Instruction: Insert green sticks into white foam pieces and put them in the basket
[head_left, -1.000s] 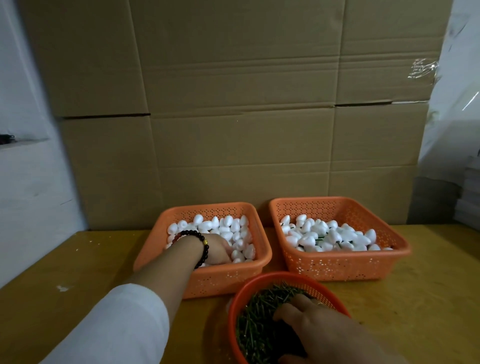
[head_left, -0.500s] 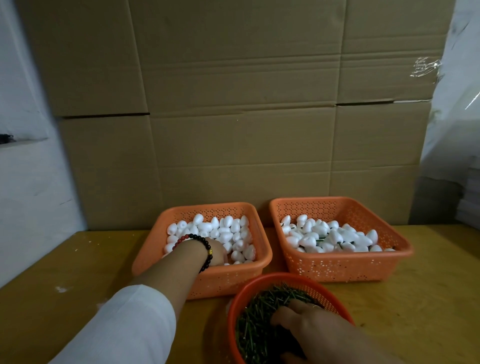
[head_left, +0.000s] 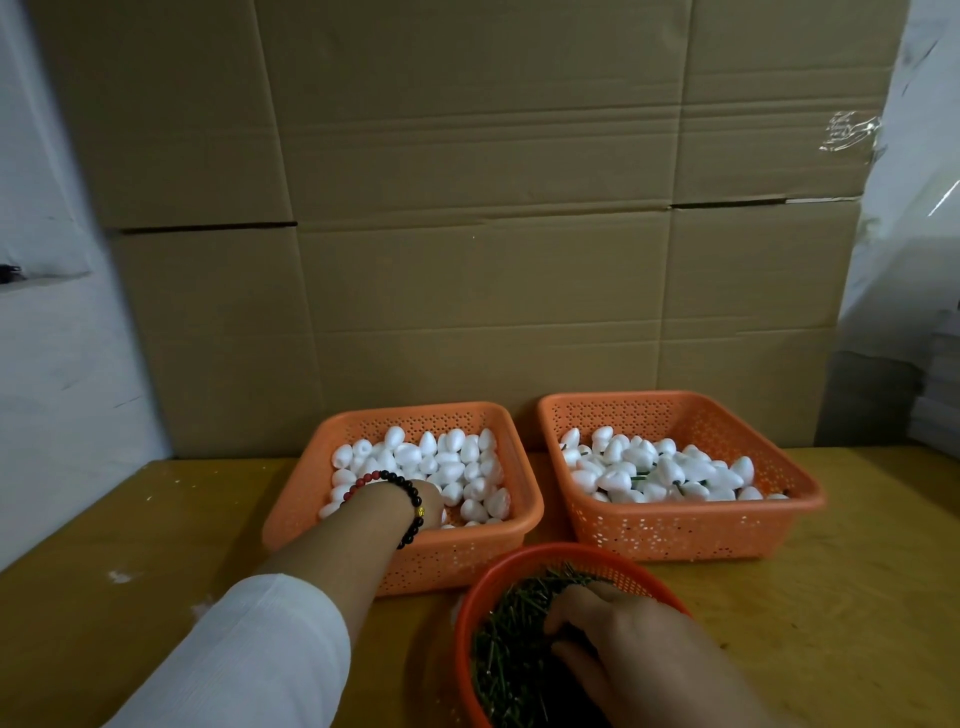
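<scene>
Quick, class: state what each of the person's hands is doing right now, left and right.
Left hand: down among the foam pieces in the left basket; grip cannot be told.
Right hand: fingers curled into the green sticks; grip cannot be told.

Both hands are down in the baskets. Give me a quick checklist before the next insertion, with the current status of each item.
1. Left hand in the left basket of plain foam pieces: ok.
2. Left hand actually holding a foam piece: cannot tell, fingers hidden.
3. Right hand in the round basket on the green sticks: ok.
4. Single stick pinched: cannot tell.
5. Right basket for finished pieces has room: ok.
6. Table between baskets clear for assembly: ok.
</scene>
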